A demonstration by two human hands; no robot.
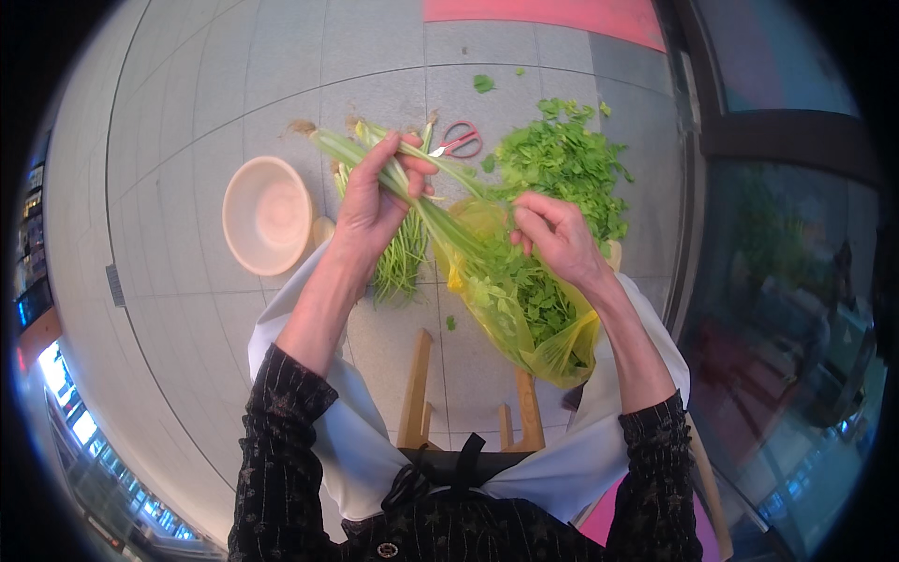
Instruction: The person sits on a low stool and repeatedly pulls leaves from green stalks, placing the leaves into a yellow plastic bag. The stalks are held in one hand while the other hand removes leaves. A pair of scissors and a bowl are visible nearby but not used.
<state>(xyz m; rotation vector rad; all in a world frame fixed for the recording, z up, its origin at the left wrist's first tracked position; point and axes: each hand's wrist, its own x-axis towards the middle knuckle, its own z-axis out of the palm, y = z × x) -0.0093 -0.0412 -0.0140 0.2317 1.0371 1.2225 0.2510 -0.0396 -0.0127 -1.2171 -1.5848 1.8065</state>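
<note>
My left hand (376,190) grips a bunch of leafy celery stalks (448,230), with the roots pointing up and left. The bunch slants down to the right over a yellow translucent plastic bag (495,344). In the bag lies more leafy celery (544,302). Thumb and fingers of my right hand (558,235) pinch a leafy celery stem near the bag's upper edge; the exact grip is partly hidden. Beyond that hand a pile of loose green leaves (569,165) rests on the floor. Bare, thin celery stalks (399,263) lie below my left hand, some with roots.
Red-handled scissors (463,140) lie on the tiled floor (379,49) above the bunch. A pale plastic basin (239,218) stands at the left. Stray leaves (483,83) lie farther off. A wooden stool leg (414,386) is before me, and a glass door (786,281) borders the right.
</note>
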